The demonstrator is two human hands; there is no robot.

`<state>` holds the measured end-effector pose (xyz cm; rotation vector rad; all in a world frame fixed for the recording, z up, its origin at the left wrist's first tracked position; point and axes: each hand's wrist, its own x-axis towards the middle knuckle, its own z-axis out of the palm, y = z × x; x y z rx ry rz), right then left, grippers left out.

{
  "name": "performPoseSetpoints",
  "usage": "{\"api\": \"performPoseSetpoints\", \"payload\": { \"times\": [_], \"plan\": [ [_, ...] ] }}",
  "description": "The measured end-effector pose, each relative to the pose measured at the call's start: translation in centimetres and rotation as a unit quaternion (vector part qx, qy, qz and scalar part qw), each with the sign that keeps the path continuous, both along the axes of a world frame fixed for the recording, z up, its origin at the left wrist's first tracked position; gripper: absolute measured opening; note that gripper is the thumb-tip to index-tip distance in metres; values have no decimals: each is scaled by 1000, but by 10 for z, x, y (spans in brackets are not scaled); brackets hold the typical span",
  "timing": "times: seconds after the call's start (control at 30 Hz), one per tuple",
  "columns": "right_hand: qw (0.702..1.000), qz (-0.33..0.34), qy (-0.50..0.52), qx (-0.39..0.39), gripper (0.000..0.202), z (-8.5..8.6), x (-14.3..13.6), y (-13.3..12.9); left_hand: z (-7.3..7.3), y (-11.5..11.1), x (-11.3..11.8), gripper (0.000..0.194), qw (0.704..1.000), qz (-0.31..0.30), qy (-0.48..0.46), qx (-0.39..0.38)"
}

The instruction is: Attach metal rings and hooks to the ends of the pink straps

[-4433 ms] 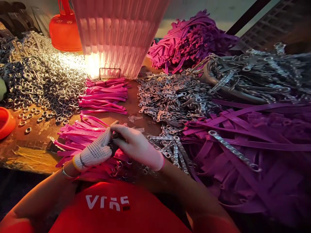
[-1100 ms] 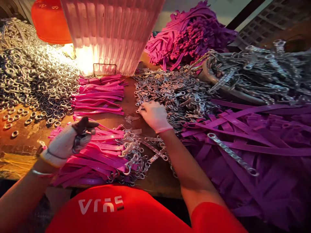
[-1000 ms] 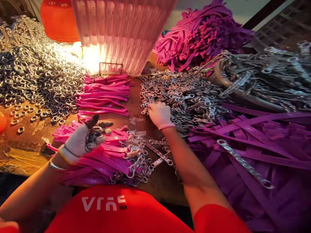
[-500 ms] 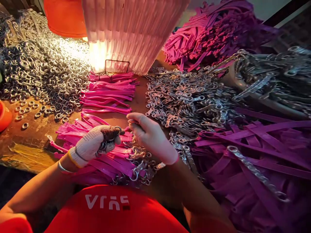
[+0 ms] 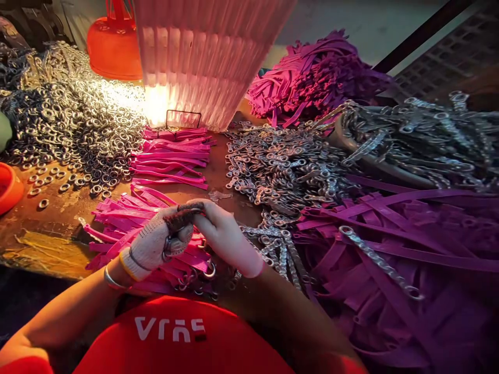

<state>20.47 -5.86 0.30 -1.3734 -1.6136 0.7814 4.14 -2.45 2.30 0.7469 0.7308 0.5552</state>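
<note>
My left hand [image 5: 154, 243], in a dotted white glove with dark worn fingertips, is closed around small metal rings [image 5: 171, 244] just above a pile of pink straps [image 5: 128, 221] with rings fitted at their near ends. My right hand [image 5: 226, 236], in a thin pale glove, presses against the left fingertips and pinches a small metal piece there, mostly hidden by the fingers. Both hands meet at the table's front edge, over the strap pile.
A heap of loose metal rings [image 5: 70, 130] fills the left. Short chain links [image 5: 280, 166] lie in the middle, more pink straps [image 5: 171, 156] behind the hands. Purple straps [image 5: 409, 234] cover the right, a pink ribbed shade [image 5: 206, 57] and a red container [image 5: 113, 47] stand at the back.
My right hand has come back from the chain-link heap to my left hand with a small metal piece. The two hands have since closed together over the pink straps.
</note>
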Motion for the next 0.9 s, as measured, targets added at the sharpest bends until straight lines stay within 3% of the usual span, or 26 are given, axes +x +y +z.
{"api": "performPoseSetpoints", "payload": {
  "times": [0.07, 0.13, 0.27, 0.33, 0.4, 0.5, 0.57, 0.63, 0.73, 0.8, 0.9],
  "plan": [
    [998, -8, 60, -26, 20, -2, -4, 1, -1, -5, 3, 22, 999, 23, 15, 45],
    [997, -13, 67, -47, 17, -2, -4, 2, 0, -8, 3, 19, 984, 61, 78, 147],
    [998, 14, 34, -59, 15, 1, 0, 1, 5, -4, -5, 9, 893, 85, 247, 365],
    [998, 21, 31, -48, 13, 1, -1, 1, 5, 0, -11, 6, 868, 73, 286, 398],
    [999, 22, 32, -21, 12, -1, -5, 2, 4, 4, -15, 6, 867, 72, 290, 398],
    [999, 18, -18, 42, 13, -5, -12, 6, -1, 9, -19, 8, 917, 60, 236, 317],
    [992, 3, -106, 67, 17, -5, -15, 9, -4, 14, -17, 12, 964, 49, 165, 201],
    [982, -7, -183, 38, 22, -2, -16, 16, -4, 19, -12, 18, 990, 59, 97, 88],
    [982, 45, -174, -60, 34, 3, -11, 38, -2, 32, -4, 25, 994, 94, 39, -25],
    [984, 70, -145, -81, 39, 2, -4, 61, -1, 43, -6, 23, 988, 112, -4, -103],
    [970, 16, -235, -65, 36, -11, 7, 102, -2, 59, -19, 27, 964, 185, -83, -172]
  ]
}}
